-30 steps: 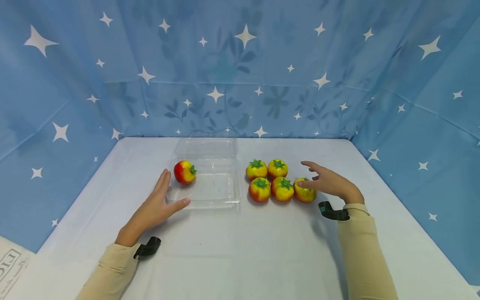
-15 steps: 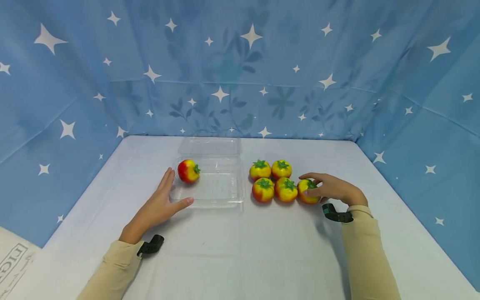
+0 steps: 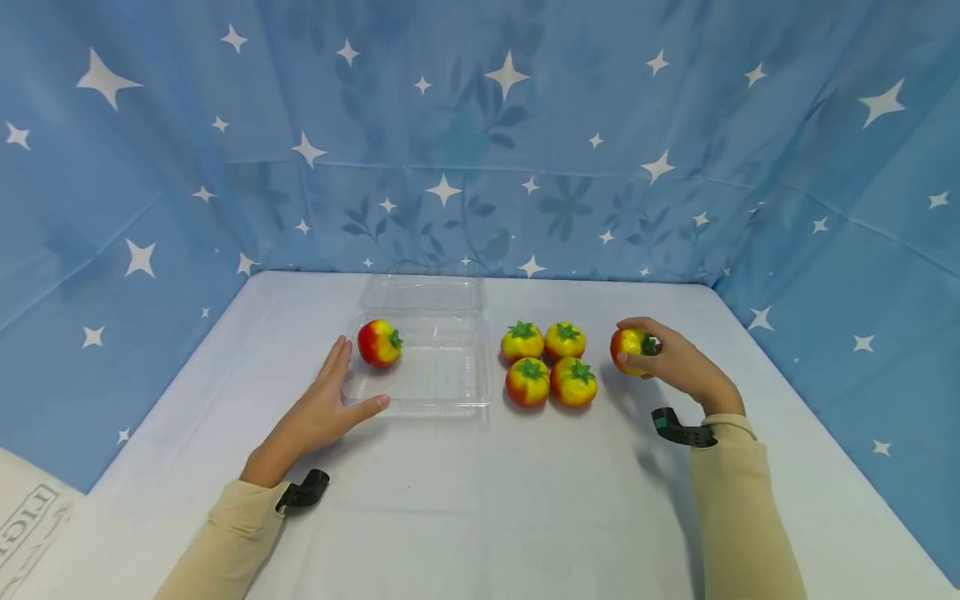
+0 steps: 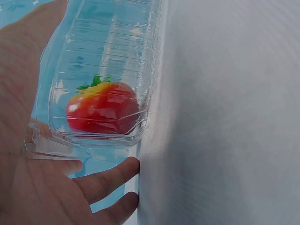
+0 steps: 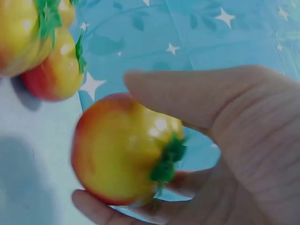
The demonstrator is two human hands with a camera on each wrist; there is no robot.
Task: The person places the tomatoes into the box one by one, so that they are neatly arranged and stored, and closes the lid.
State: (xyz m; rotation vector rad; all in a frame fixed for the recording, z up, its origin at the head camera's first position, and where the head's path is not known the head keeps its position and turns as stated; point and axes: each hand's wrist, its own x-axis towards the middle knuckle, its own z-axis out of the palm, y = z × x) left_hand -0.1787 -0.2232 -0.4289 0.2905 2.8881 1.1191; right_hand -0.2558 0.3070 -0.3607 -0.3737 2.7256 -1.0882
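My right hand [image 3: 686,367] pinches a glossy red-and-yellow tomato [image 3: 628,350] between thumb and fingers, lifted over the table with its green leafy top turned toward the palm. In the right wrist view, the thumb lies along one side of the held tomato [image 5: 122,150] and fingers curl under the other. My left hand [image 3: 311,417] lies with straight, spread fingers at the left side and front corner of a clear plastic clamshell box [image 3: 442,375]. One redder tomato [image 3: 377,343] rests on its side in the box's left part, also visible through the wall in the left wrist view.
Several more tomatoes [image 3: 528,383] stand in a tight cluster right of the box, leafy tops up. The box's clear lid [image 3: 423,292] is folded back behind it. A blue starry curtain [image 3: 480,167] hangs along the back and sides of the white table [image 3: 450,500].
My right hand has come down on the rightmost tomato, gripped it and raised it away from the cluster, tilting it. My left hand has stayed at the box. The head view shifted slightly.
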